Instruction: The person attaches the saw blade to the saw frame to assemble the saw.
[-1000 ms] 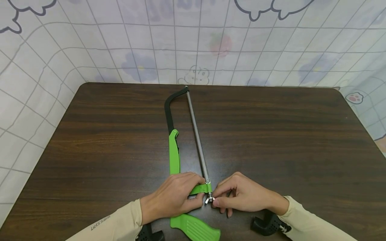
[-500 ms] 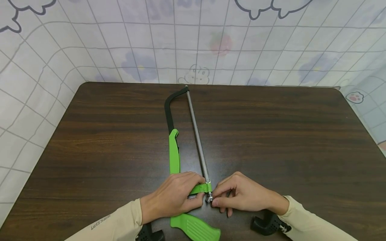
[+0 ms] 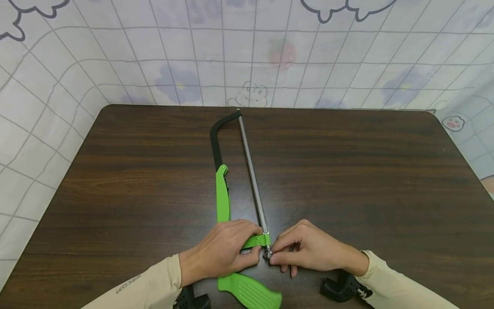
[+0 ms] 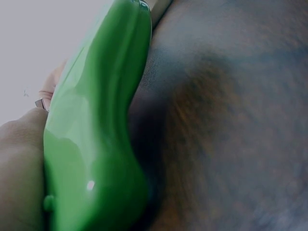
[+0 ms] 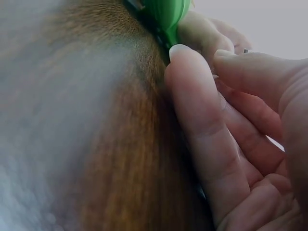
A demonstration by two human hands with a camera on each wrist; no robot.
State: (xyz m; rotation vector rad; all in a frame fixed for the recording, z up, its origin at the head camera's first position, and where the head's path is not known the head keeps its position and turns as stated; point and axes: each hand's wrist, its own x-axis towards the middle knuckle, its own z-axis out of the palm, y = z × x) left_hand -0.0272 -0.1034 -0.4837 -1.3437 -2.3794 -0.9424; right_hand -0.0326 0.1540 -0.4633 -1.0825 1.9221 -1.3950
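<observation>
A hacksaw lies flat on the table, with a green and black frame [image 3: 222, 193], a grey blade [image 3: 252, 176] and a ribbed green handle [image 3: 251, 291]. My left hand [image 3: 221, 249] grips the frame just above the handle, its thumb and fingers on either side of the short green arm [image 3: 254, 241]. At the blade's near end, my right hand [image 3: 308, 248] pinches a small metal wing nut [image 3: 268, 252] between thumb and index finger. Close up in the left wrist view, the green handle [image 4: 96, 120] hides most of that hand. The right wrist view shows the curled right fingers [image 5: 197, 96]; the nut is mostly hidden there.
The dark wood-grain table [image 3: 366, 171] has rounded far corners. Behind it hangs a white gridded cloth [image 3: 216, 51] with printed drawings. Black wrist devices [image 3: 341, 286] sit under both forearms, close to the table's surface.
The wing nut has turned between my right thumb and index finger, its wings now lying at a different angle. My left hand and the hacksaw have stayed in place.
</observation>
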